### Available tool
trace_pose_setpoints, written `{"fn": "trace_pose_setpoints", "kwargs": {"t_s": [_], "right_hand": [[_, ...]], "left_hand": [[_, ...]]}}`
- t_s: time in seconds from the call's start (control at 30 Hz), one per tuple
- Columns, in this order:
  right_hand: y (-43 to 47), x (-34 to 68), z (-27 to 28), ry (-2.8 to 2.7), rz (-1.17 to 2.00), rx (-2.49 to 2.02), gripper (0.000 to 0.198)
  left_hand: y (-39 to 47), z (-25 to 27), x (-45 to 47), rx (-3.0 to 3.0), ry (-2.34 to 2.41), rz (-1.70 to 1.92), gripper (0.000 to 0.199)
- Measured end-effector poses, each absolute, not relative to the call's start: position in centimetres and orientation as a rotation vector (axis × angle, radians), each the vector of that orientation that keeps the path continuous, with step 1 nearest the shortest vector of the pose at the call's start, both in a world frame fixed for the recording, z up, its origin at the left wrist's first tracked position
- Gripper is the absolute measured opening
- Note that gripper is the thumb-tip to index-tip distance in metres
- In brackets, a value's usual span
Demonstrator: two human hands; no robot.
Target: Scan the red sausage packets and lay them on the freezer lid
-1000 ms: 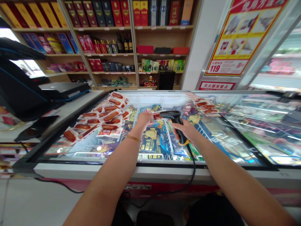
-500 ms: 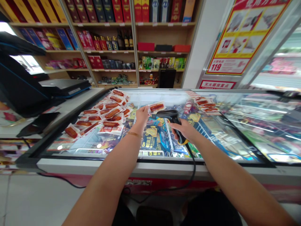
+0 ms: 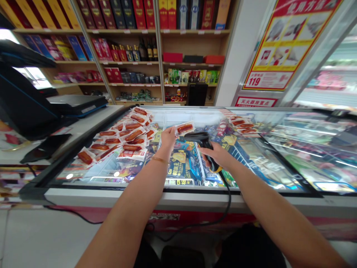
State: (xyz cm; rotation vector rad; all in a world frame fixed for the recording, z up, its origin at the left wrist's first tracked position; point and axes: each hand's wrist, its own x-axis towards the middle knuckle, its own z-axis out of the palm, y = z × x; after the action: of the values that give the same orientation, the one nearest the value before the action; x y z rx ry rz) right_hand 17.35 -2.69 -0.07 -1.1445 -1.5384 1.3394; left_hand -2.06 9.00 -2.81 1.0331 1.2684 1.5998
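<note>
My left hand (image 3: pixel 168 137) pinches the left end of a packaged sausage (image 3: pixel 185 128), a reddish-brown sausage in a clear and white wrapper. Wrapped round the grip of a black barcode scanner (image 3: pixel 205 140) is my right hand (image 3: pixel 216 153). The scanner's head sits just below and right of the packet, close to it. On the freezer's glass top (image 3: pixel 92 172), to the left, lies a loose pile of similar packaged sausages (image 3: pixel 133 134). A smaller group of them (image 3: pixel 245 125) rests on the right part of the glass.
A black cable (image 3: pixel 229 201) hangs from the scanner over the front edge of the chest freezer (image 3: pixel 111 199). Bagged goods show through the glass. A counter at the left holds a scale (image 3: pixel 78 104) and a dark screen. Stocked shelves (image 3: pixel 125 63) stand behind.
The view has shifted very slightly. Both hands keep nearly the same places, with the sausage packet and the scanner still held.
</note>
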Motion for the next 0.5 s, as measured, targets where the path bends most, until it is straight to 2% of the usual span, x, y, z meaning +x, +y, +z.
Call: {"fn": "trace_pose_setpoints", "kwargs": {"t_s": [0.33, 0.5], "right_hand": [[-2.2, 17.8, 0.5, -1.438, 1.332, -1.183, 0.028], [-2.1, 22.1, 2.2, -1.306, 1.266, -1.231, 0.022]], "left_hand": [[9.1, -3.1, -2.1, 1.062, 1.259, 1.581, 0.016], [9.5, -1.8, -0.4, 0.909, 1.312, 1.469, 0.009]]}}
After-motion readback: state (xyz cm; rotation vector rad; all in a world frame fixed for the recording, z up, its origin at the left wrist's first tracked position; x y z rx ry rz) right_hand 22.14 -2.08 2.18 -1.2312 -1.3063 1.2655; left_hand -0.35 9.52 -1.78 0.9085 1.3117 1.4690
